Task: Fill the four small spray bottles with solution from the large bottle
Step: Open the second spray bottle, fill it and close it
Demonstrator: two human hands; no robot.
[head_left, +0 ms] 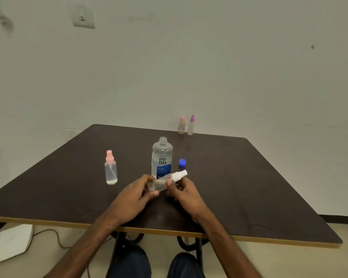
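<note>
head view: both hands (138, 192) grip white-capped spray bottle (165, 181).

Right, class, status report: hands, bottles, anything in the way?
Left hand grips small bottle; right hand pinches its white spray top. Large bottle open, upright, blue cap beside it. Nothing in the way.

Dark brown table (249, 187), pale edge band, in a plain room.
Behind table: scuffed off-white wall (229, 67), wall plate (83, 17) upper left. Under table: black curved metal legs (118, 244), beige floor (289, 261); cable (57, 237) and white sheet (8, 243) left of it.
</note>
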